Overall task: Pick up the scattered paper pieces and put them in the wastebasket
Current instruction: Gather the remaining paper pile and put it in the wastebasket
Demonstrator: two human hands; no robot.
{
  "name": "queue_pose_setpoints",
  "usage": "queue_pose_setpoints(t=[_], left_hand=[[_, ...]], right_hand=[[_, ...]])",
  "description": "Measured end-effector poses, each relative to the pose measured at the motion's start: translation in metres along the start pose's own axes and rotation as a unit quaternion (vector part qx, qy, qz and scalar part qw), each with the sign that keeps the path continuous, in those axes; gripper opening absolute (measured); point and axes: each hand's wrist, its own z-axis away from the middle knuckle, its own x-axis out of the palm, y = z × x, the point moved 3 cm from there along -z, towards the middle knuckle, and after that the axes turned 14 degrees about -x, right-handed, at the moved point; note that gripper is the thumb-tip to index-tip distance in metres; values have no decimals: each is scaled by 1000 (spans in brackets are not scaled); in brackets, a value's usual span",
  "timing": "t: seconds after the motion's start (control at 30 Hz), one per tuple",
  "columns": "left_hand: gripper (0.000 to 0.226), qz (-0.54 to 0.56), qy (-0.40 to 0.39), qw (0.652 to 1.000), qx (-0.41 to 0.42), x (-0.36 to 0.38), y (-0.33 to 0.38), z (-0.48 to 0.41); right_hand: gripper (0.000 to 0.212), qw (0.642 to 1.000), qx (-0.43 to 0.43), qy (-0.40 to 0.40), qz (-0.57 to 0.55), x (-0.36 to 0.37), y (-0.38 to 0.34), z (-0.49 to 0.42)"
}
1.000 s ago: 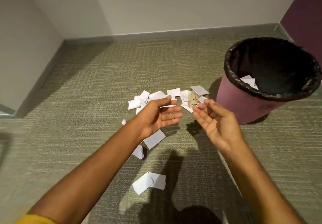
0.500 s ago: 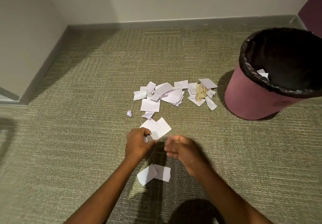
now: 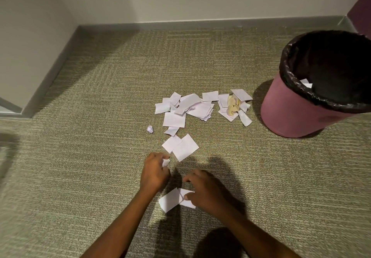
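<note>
Several white paper pieces lie scattered on the carpet; the main pile (image 3: 188, 107) sits in the middle, with a crumpled yellowish scrap (image 3: 233, 106) at its right end. Two flat pieces (image 3: 181, 146) lie nearer me. My left hand (image 3: 154, 170) grips a small white paper piece (image 3: 165, 162) in its curled fingers. My right hand (image 3: 202, 189) hovers with bent fingers over two overlapping pieces (image 3: 170, 199), its thumb touching the right one. The maroon wastebasket (image 3: 289, 115) with a black liner stands at the right, with a paper piece (image 3: 306, 83) inside.
A tiny crumpled paper ball (image 3: 150, 129) lies left of the pile. Grey baseboard (image 3: 180, 25) and white walls close off the far and left sides. A purple wall panel (image 3: 361, 10) rises behind the wastebasket.
Both hands dropped from near the pile down to the closer pieces. My left hand took hold of a small piece, then my right hand moved onto the two nearest pieces.
</note>
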Motion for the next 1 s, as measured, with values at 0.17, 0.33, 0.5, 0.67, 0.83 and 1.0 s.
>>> queue_pose_setpoints(t=[0.17, 0.33, 0.5, 0.67, 0.83, 1.0], left_hand=[[40, 50, -23, 998, 35, -4, -12, 13], [34, 109, -68, 991, 49, -4, -31, 38], [67, 66, -108, 989, 82, 1, -37, 71], [90, 10, -100, 990, 98, 16, -47, 80], [83, -18, -52, 993, 104, 25, -43, 91], [67, -77, -9, 993, 90, 34, -39, 97]], right_hand=[[59, 991, -36, -25, 129, 15, -6, 2], [59, 988, -28, -15, 152, 20, -6, 4], [54, 992, -18, -1, 125, 25, -8, 3], [48, 993, -20, 6, 115, 24, -8, 3], [48, 994, -11, 12, 108, 22, -5, 2], [32, 993, -14, 38, 112, 19, -3, -2]])
